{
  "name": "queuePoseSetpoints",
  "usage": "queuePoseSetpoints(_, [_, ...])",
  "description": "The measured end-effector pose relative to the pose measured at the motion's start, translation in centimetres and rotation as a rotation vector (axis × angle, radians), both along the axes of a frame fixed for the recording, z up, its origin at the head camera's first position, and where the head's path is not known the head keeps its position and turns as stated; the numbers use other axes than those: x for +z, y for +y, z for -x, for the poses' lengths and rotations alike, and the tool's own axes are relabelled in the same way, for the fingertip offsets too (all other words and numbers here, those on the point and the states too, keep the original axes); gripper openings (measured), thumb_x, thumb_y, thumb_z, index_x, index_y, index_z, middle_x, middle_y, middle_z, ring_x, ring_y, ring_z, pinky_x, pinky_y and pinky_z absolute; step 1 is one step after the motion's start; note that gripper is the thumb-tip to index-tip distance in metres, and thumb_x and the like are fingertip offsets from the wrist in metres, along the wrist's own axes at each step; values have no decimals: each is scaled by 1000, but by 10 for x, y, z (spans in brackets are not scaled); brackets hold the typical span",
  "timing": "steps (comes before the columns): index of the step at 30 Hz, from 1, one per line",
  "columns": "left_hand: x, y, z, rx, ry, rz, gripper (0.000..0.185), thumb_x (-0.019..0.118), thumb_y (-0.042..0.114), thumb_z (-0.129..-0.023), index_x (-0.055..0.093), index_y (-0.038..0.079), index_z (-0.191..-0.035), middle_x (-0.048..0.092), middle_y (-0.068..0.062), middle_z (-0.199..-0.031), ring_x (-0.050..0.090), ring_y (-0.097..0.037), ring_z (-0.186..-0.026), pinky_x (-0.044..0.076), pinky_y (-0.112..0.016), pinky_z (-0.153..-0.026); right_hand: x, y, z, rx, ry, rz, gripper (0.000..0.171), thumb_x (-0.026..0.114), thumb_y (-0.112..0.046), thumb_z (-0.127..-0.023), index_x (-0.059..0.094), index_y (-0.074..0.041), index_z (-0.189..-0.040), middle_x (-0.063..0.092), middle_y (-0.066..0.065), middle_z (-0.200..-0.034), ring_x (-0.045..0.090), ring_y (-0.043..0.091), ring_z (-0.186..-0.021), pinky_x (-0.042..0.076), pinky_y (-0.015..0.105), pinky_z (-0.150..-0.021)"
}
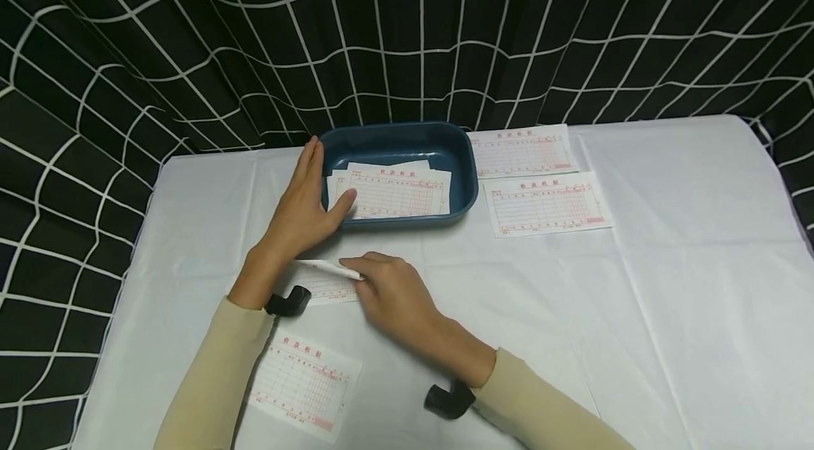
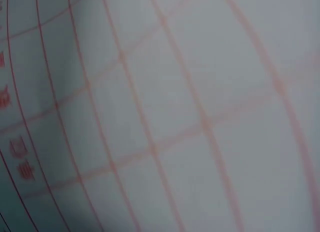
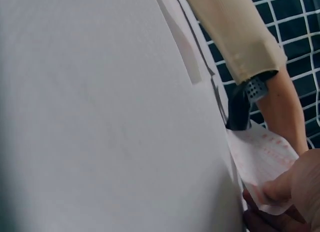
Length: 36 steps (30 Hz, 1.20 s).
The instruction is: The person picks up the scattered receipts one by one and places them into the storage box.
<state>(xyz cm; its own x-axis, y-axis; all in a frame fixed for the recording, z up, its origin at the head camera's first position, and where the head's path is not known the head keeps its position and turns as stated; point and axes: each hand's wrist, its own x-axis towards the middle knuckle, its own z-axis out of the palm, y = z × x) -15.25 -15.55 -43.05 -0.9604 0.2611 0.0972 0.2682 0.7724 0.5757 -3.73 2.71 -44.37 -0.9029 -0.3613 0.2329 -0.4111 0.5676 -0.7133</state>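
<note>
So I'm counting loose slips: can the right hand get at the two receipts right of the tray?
Probably yes. The right hand pinches a receipt, but bare tablecloth lies between it and those two receipts.

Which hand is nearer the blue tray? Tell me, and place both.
Left. The left hand rests against the blue tray at its left wall, thumb on the forms inside. The right hand is in front of the tray, apart from it, pinching a paper slip.

Left grip [image 1: 304, 203] reaches forward, fingers straight and flat; right grip [image 1: 389, 289] lies lower, fingertips pinched together.
</note>
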Motion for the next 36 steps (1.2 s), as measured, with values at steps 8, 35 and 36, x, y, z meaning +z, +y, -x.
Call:
queuePoseSetpoints(8, [1,-2,0,1,-9,14,96,62,45,-100,13,-1,-169,7,-14,-180,13,-30,-168,25,-56,-132,12,14,8,-26,-127,55,30,68,8,-86,84,-14,-99,75,-4,-77,49,4,-60,37,18,-56])
queuePoseSetpoints(35, [0,0,1,14,-37,8,97,63,45,-100,11,0,-169,1,-11,-181,10,-31,-168,22,-58,-133,43,125,19,-174,-367,157,9,82,-11,-91,83,-6,-99,78,7,-90,67,-2,-77,54,16,-67])
queuePoseSetpoints(36, [0,1,1,14,-36,9,97,63,45,-100,11,0,-169,0,-11,-181,10,-31,-168,22,-58,-133,47,128,21,-184,-370,155,10,82,-12,-92,83,-6,-99,77,7,-90,68,-2,-78,54,16,-68])
